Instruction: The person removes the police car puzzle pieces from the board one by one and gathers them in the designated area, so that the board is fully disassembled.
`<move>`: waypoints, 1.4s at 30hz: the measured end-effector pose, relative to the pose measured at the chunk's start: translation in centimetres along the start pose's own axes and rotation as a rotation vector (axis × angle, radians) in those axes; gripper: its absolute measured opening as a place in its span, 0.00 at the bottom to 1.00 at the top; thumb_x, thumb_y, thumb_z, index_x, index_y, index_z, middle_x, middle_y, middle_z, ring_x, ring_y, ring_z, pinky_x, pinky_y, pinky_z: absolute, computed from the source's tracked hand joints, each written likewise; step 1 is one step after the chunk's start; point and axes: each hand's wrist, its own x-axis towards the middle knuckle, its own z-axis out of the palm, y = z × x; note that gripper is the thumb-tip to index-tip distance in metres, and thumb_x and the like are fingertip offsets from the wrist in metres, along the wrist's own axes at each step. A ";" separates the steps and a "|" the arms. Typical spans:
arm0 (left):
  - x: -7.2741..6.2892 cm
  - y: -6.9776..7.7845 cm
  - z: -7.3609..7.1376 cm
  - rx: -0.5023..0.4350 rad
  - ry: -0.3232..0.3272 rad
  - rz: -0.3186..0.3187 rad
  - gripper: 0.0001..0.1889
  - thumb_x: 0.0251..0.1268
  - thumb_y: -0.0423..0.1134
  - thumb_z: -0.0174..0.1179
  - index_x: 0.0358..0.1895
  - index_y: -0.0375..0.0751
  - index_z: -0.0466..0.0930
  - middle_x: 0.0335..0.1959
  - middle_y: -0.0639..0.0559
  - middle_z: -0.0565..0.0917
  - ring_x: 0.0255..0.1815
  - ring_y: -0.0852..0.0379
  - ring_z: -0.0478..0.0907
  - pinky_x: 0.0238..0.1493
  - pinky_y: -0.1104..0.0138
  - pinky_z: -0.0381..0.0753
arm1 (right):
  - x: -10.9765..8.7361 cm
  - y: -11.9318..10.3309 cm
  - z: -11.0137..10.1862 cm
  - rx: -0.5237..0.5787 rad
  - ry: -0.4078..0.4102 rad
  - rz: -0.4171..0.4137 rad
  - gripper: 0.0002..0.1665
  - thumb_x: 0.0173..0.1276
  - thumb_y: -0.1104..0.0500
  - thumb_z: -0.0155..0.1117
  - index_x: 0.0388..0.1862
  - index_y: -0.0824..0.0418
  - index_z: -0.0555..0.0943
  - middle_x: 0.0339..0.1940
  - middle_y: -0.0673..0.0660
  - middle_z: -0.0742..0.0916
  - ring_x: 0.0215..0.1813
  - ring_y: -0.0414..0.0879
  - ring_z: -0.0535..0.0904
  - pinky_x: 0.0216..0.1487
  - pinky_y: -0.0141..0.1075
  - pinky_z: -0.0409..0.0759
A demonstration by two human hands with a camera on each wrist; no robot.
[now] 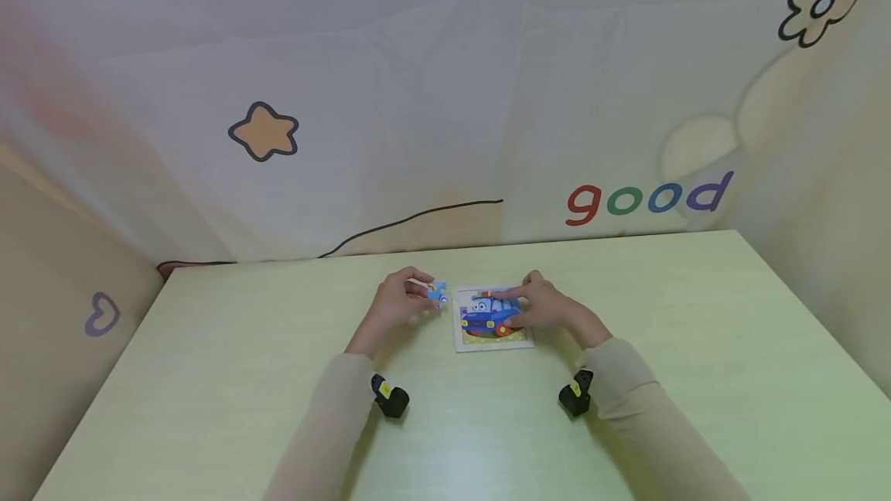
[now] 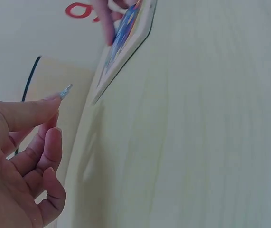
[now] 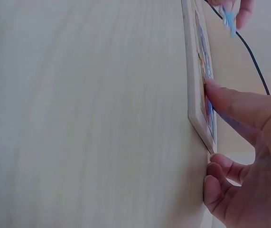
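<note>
Between thumb and fingertips my left hand [image 1: 397, 301] pinches a light-blue jigsaw piece [image 1: 437, 292], held just left of the puzzle board. The piece [image 2: 66, 92] appears edge-on in the left wrist view, with the other fingers loosely bent below it. A pale-framed puzzle board [image 1: 494, 346] lies on the table, its picture a blue cartoon vehicle with eyes and orange-red wheels. My right hand [image 1: 546, 304] rests over its right side, index finger and thumb stretched onto the picture. In the right wrist view the thumb [image 3: 220, 95] touches the picture, while the lower fingers bend beside the board's corner.
The board sits toward the back of a pale wood-grain table [image 1: 487, 439]. Behind it hangs a cloth backdrop [image 1: 418, 138] with a star and the word "good". Black wrist cameras [image 1: 391, 399] are worn at both sleeves.
</note>
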 end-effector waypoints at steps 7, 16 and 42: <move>-2.1 -2.6 -5.8 0.042 0.015 -0.034 0.17 0.50 0.29 0.65 0.46 0.34 0.76 0.31 0.48 0.80 0.33 0.58 0.75 0.33 0.69 0.72 | 0.0 0.1 -0.1 0.001 0.006 -0.002 0.29 0.57 0.55 0.67 0.59 0.54 0.74 0.51 0.67 0.66 0.52 0.59 0.61 0.47 0.47 0.67; -5.3 -5.7 -11.6 0.166 0.044 -0.136 0.20 0.55 0.33 0.63 0.52 0.35 0.75 0.37 0.46 0.81 0.38 0.55 0.75 0.32 0.67 0.69 | -0.1 0.0 -0.1 0.000 0.011 -0.008 0.30 0.56 0.55 0.67 0.59 0.55 0.74 0.51 0.68 0.66 0.53 0.59 0.62 0.47 0.48 0.68; -7.9 -9.3 -17.1 0.327 -0.013 -0.140 0.21 0.57 0.37 0.62 0.53 0.33 0.75 0.40 0.45 0.80 0.40 0.51 0.73 0.34 0.67 0.72 | -0.2 -0.1 0.3 0.020 0.029 0.002 0.29 0.58 0.55 0.66 0.60 0.54 0.74 0.50 0.66 0.66 0.53 0.58 0.62 0.49 0.48 0.67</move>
